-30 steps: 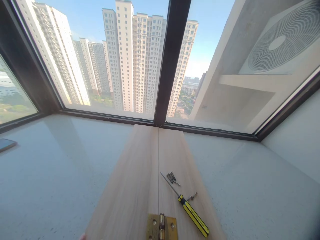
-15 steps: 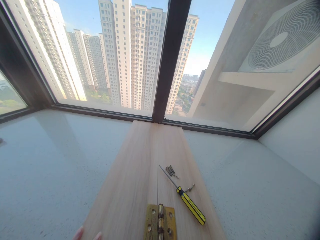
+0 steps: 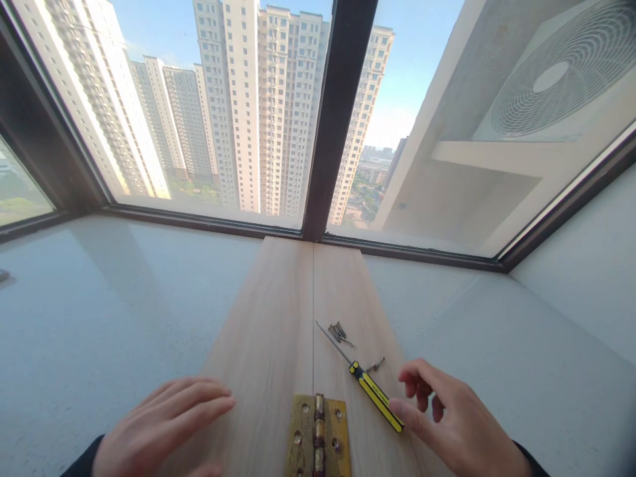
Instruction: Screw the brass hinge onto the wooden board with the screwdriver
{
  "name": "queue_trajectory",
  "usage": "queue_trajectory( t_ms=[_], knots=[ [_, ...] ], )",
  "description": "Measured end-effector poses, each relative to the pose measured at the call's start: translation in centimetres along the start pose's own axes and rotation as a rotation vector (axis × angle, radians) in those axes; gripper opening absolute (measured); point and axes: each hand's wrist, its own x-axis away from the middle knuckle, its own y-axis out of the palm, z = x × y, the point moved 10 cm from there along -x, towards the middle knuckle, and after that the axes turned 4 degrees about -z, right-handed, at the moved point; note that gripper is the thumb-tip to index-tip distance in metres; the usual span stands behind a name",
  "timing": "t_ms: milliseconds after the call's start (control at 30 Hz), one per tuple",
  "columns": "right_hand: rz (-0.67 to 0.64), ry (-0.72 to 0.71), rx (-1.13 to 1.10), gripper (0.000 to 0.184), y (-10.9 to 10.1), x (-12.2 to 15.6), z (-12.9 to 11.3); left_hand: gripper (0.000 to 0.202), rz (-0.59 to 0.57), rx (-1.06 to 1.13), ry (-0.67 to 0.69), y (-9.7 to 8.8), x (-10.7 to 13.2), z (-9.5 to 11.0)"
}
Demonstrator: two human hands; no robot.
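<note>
Over the left wooden board (image 3: pixel 258 344), my left hand (image 3: pixel 163 424) is open with its fingers stretched toward the seam. My right hand (image 3: pixel 447 411) is open beside a yellow and black screwdriver (image 3: pixel 376 397); its thumb overlaps the handle's lower end, and I cannot tell whether it touches. The screwdriver lies slantwise on the right board (image 3: pixel 348 285), tip pointing to the seam. A worn brass hinge (image 3: pixel 318 437) lies flat across the seam at the bottom, its lower end cut off by the frame. Several screws (image 3: pixel 338 331) lie beside the shaft, and more screws (image 3: pixel 376 366) lie near the handle.
The boards rest on a pale speckled ledge (image 3: pixel 124 311) and run up to a dark window frame (image 3: pixel 318 199). A small object (image 3: pixel 4 274) sits at the far left edge. A white wall (image 3: pixel 581 265) stands on the right. Tall buildings (image 3: pixel 243 119) show outside.
My left hand has come farther into view from the bottom left. My right hand has come in from the lower right, beside the screwdriver handle. The screwdriver, screws and hinge stay in place.
</note>
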Motion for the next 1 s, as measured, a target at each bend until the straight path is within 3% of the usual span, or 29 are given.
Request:
queue_trajectory(
  t_ms=[133, 367, 633, 733, 867, 1000],
  knots=[
    [0.018, 0.014, 0.037, 0.054, 1.2, -1.4, -1.5, 0.01, -0.002, 0.037, -0.045, 0.6, -2.0, -1.3],
    [-0.032, 0.022, 0.033, 0.024, 2.4, -1.7, -1.3, 0.023, 0.017, 0.043, -0.047, 0.9, -1.7, -2.1],
    [-0.009, -0.008, 0.04, 0.021, 1.6, -2.2, -1.9, 0.023, 0.025, 0.029, -0.046, 0.8, -1.9, -2.0],
    [0.03, -0.009, 0.059, 0.031, 0.6, -2.5, -2.2, 0.023, 0.026, 0.018, -0.054, 0.7, -2.0, -1.9],
    [0.077, -0.015, 0.094, 0.038, -1.4, -5.2, -3.0, 0.023, 0.035, 0.013, -0.055, 0.5, -2.1, -1.9],
    [-0.093, -0.039, 0.15, 0.031, 0.1, -8.9, -4.0, 0.024, 0.033, 0.013, -0.057, 0.4, -2.1, -1.9]
  ],
)
